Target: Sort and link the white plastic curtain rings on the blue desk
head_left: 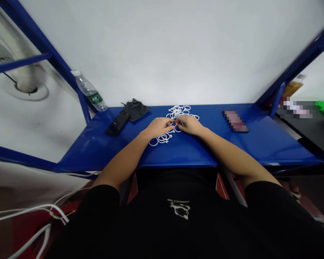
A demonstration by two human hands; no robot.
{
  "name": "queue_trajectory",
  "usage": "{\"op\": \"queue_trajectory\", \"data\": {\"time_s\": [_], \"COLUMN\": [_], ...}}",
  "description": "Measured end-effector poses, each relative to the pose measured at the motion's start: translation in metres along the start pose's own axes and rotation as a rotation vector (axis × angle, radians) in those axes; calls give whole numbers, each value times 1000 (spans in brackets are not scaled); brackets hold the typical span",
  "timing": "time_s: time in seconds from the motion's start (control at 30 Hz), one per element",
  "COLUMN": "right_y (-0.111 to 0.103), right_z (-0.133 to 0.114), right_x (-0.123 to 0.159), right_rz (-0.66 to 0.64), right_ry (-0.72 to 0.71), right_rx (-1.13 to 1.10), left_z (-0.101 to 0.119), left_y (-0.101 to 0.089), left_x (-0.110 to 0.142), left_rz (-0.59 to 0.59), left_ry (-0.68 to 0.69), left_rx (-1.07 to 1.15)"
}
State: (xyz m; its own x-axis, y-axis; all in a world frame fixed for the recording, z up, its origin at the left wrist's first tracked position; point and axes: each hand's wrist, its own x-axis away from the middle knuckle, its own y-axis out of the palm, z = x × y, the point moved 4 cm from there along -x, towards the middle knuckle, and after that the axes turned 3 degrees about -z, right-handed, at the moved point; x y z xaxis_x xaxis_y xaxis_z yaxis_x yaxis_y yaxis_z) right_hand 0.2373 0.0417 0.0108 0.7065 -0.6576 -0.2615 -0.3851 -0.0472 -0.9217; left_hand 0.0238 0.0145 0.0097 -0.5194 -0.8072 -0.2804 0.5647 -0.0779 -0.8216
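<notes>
Nearest us on the blue tabletop (178, 154), a small overlapping group of white rings (164, 139) lies flat, just on the near side of our left hand (170, 124) and partly beneath it. The left hand reaches in with its fingers curled and its thumb toward the right, and we cannot tell whether the tips pinch a ring or only rest above one. Facing it, our right hand (179, 123) has its fingers bent down and gathered loosely, the tips close to the left hand's; a single white ring (178, 129) shows just below those fingertips, yet we cannot make out whether either hand grips it. Right beyond the fingers, a denser heap of white rings (176, 113) spreads toward the back of the tabletop, a few of them reaching out past the right hand. What stands in our way is the pair of hands itself, which hides the middle of the scatter. Off to the left, well apart from the rings, we see a dark phone-like slab (116, 125), with a crumpled black bag (135, 109) just beyond it; to the right lies a pixelated flat object (235, 121). Farther back at the left corner is a clear bottle (93, 95) with a green label, and behind everything rises a pale wall (167, 54)
</notes>
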Motion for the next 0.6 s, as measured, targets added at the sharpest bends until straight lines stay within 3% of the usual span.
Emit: {"op": "queue_trajectory", "data": {"time_s": [0.17, 0.37, 0.47, 0.6], "right_y": [-5, -10, -24, -47], "right_z": [-18, -26, -13, 26], "right_x": [3, 5, 7, 12], "right_rz": [145, 178, 204, 208], "right_ry": [-68, -116, -62, 132], "right_rx": [-61, -50, -50, -28], "left_z": [9, 16, 15, 11], "left_y": [0, -4, -9, -14], "left_x": [1, 1, 2, 1], "left_rz": [35, 141, 216, 270], "left_ry": [-18, -22, -23, -7], "left_rx": [98, 94, 62, 22]}}
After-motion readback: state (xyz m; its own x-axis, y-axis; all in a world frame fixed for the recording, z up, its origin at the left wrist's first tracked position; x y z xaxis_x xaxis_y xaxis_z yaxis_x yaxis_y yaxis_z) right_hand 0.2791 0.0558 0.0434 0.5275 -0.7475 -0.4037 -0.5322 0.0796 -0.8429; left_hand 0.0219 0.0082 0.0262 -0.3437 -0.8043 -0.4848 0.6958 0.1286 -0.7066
